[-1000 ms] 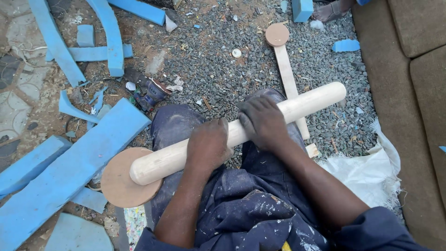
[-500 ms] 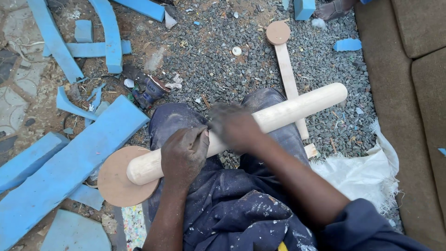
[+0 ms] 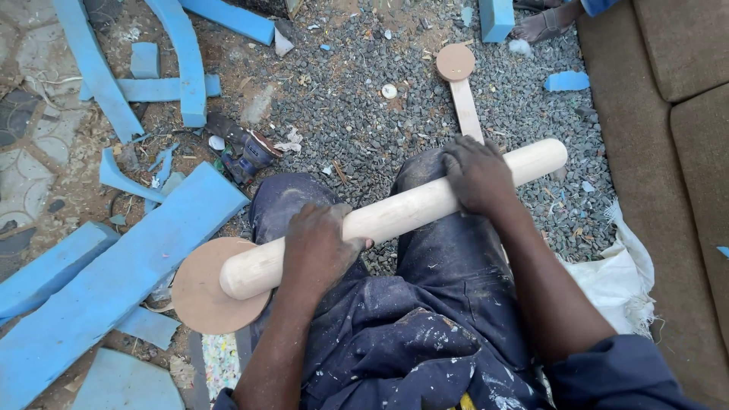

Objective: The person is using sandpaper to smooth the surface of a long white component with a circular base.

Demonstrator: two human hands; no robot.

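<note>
While gripped: dowel (image 3: 402, 211) overhanging knees

I have one view only, from the camera on the person's head, facing steeply down over their lap. It sits close: the left hand (image 3: 319, 247) and right hand (image 3: 477, 175) on the wooden dowel (image 3: 399, 212) fill the centre, with the gravel ground (image 3: 357, 99) beyond the knees.

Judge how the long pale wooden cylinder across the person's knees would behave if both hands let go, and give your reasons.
The wooden cylinder looks smooth and round, so it would probably roll off the sloping knees. It looks solid and stays straight between the left hand and right hand, so it is likely stiff and fairly heavy. It seems unlikely to break on the gravel.
</note>
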